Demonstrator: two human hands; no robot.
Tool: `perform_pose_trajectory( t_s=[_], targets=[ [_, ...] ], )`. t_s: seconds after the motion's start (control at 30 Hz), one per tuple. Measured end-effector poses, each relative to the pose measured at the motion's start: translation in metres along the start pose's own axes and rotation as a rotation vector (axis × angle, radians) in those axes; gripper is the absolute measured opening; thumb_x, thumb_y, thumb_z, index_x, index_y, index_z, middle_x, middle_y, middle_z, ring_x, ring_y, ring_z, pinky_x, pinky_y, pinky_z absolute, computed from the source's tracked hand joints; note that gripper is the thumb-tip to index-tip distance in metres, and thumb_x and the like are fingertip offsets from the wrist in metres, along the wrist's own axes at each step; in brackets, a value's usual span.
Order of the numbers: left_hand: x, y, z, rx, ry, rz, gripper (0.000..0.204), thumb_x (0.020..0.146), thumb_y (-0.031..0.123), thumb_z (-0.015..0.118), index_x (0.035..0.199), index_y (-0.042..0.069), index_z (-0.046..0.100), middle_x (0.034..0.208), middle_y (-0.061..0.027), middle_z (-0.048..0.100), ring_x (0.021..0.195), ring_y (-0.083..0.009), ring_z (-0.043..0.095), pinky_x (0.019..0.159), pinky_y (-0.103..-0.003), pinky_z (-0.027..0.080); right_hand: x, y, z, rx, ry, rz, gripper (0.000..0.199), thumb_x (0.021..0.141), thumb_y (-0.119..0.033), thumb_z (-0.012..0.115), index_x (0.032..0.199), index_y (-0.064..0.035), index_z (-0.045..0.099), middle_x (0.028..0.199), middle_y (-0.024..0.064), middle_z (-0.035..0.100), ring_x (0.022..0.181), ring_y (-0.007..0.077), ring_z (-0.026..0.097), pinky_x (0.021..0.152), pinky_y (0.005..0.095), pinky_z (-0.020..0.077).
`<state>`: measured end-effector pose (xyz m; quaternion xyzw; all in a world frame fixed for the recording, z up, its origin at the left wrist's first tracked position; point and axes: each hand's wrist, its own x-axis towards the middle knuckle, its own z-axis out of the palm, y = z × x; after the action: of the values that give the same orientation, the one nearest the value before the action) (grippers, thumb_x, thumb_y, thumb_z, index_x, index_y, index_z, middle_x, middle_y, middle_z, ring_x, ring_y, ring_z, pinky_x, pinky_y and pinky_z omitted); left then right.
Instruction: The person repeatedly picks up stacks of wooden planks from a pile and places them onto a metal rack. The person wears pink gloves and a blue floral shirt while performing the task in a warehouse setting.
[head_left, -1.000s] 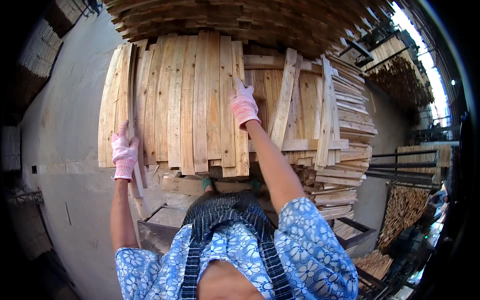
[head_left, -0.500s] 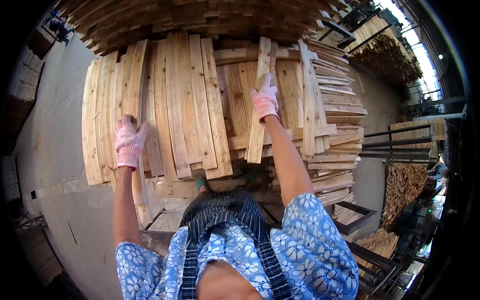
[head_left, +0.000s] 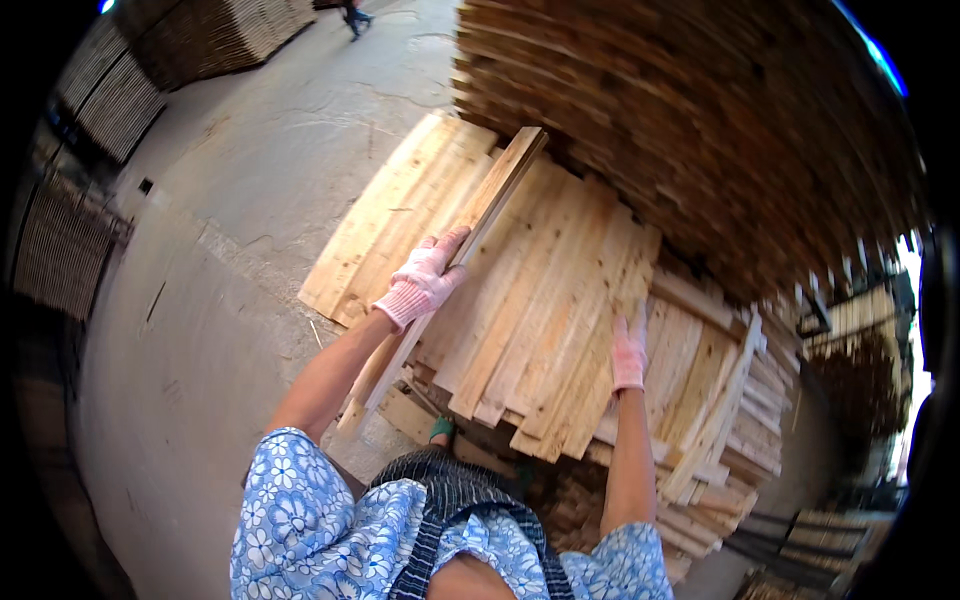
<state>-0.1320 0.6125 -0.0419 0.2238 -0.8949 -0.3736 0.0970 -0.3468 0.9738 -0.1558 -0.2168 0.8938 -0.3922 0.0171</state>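
Observation:
Pale wooden planks [head_left: 530, 320] lie side by side in a row across the top of a timber stack. My left hand [head_left: 425, 278], in a pink-and-white knit glove, is closed around a pair of planks [head_left: 505, 178] near the row's left side. These appear tilted up on edge above the others, their near ends jutting toward me. My right hand [head_left: 630, 350], gloved alike, rests against the right edge of the row with its fingers stretched out. Beside it, lower boards [head_left: 685, 365] show between crosspieces. Its palm side is hidden.
A tall dark timber stack [head_left: 690, 130] rises directly beyond the planks. Narrow strips [head_left: 755, 430] lie stacked at the right. More timber stacks [head_left: 110, 90] stand at the far left across the concrete floor [head_left: 220, 330]. A distant person [head_left: 355, 18] is near the top edge.
The view has turned, so the row now slants. My left hand has raised a pair of planks. My right hand is now at the row's right edge, no longer on the separate plank.

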Motion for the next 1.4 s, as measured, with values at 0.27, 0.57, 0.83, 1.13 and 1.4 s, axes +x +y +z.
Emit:
perform_pose_trajectory(
  t_s=[0.27,0.57,0.83,1.13,1.4],
  targets=[
    [0.05,-0.158,-0.199,-0.31,0.135,-0.357,0.071,0.09,0.029,0.068,0.154,0.014,0.04,0.125,-0.0103,0.063,0.11,-0.0218,0.06,0.09,-0.035,0.051,0.012,-0.056,-0.021,0.059,-0.056,0.173,0.066,0.103,-0.029,0.053,0.159,-0.0029,0.027,0.161,0.0228,0.033,0.148,0.0367,0.034,0.12,0.037,0.0289],
    [0.141,-0.173,-0.138,-0.146,-0.408,-0.409,0.089,0.087,0.045,0.064,0.159,0.007,0.028,0.161,-0.0195,0.034,0.149,-0.0317,0.033,0.122,-0.04,0.028,0.012,-0.028,-0.029,-0.135,-0.068,0.26,0.066,0.104,-0.029,0.051,0.159,-0.0035,0.026,0.162,0.0221,0.032,0.148,0.0354,0.034,0.122,0.0371,0.0265],
    [0.142,-0.216,-0.127,-0.178,-0.289,-0.327,0.084,0.087,0.041,0.065,0.158,0.01,0.032,0.154,-0.0199,0.045,0.142,-0.032,0.043,0.119,-0.038,0.033,0.004,-0.04,-0.026,-0.295,-0.151,0.042,0.046,0.1,-0.01,0.048,0.145,-0.0168,0.049,0.164,0.0229,0.025,0.149,0.043,0.028,0.121,0.0436,0.0323],
    [0.162,-0.255,-0.121,-0.204,-0.158,-0.273,0.068,0.095,0.029,0.06,0.155,0.009,0.035,0.146,-0.0157,0.051,0.123,-0.0258,0.056,0.106,-0.036,0.044,0.031,-0.006,0.013,-0.588,-0.154,-0.017,0.067,0.096,-0.039,0.058,0.152,-0.0074,0.04,0.156,0.032,0.032,0.145,0.0484,0.032,0.117,0.049,0.0345],
    [0.113,-0.135,-0.131,-0.295,0.129,-0.123,0.069,0.095,0.014,0.06,0.158,0.016,0.033,0.149,-0.0151,0.047,0.12,-0.0234,0.056,0.094,-0.03,0.051,0.023,0.002,-0.104,-0.791,0.221,0.409,0.077,0.094,-0.049,0.059,0.159,-0.0233,0.029,0.131,0.0311,0.058,0.115,0.0462,0.06,0.094,0.0547,0.0487]
  ],
)
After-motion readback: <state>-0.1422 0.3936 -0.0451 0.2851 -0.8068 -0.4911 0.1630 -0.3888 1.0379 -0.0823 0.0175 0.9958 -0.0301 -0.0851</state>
